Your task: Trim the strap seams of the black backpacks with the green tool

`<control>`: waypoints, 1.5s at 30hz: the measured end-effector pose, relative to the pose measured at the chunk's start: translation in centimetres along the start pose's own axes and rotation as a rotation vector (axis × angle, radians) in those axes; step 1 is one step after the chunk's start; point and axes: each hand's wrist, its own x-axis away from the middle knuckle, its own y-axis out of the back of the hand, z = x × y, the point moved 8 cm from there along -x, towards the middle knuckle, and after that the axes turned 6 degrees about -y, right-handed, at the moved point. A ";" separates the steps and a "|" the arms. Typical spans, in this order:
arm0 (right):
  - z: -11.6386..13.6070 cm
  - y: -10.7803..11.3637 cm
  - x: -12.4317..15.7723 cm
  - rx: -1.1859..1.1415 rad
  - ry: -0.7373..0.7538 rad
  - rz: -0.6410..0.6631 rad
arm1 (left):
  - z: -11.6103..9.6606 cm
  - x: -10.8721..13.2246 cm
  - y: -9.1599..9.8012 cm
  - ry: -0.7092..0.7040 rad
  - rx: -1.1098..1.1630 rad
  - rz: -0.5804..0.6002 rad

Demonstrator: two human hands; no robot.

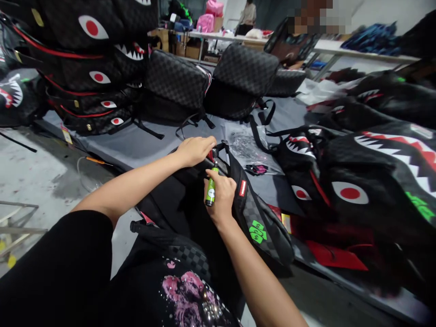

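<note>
Both grips are shut. The left hand (195,150) is closed over the top of a black backpack (259,218). The right hand (221,196) is wrapped round a small green bottle (210,190) and holds it upright, just under the left hand.

The grey worktop (136,145) is crowded. A tall pile of shark bags (91,68) fills its left end, and more shark-face bags (374,181) cover its right side. Checked bags (177,81) stand in a row at the back. The only bare patch is between the left pile and the hands. The near edge of the worktop runs slanting past the hands, and the black backpack hangs over it, toward the person. The grey floor (30,177) on the left is open.

The arms and the person's dark top hide the lower part of the black backpack. I cannot see what the left fingers pinch, only a bit of red beside them. The tip of the small green bottle is hard to make out. The shark-face bags run off the right side of the view.

The black backpack has a checked side, green money signs and a small red tag. A crinkly clear plastic bag (243,145) lies just behind it.
</note>
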 end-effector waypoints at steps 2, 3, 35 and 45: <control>0.3 0.1 1.3 -0.092 -0.005 0.026 | 0.4 -0.7 -1.5 0.029 -0.019 0.033; 0.5 0.2 1.9 -0.121 0.000 0.041 | 0.4 -1.0 -2.2 0.025 -0.016 0.047; -4.8 -2.0 5.0 -0.177 -0.051 0.069 | -1.7 0.7 -7.3 -0.217 -0.253 0.348; -5.2 -2.2 4.9 -0.188 -0.074 0.114 | -2.0 0.9 -6.7 -0.205 -0.212 0.205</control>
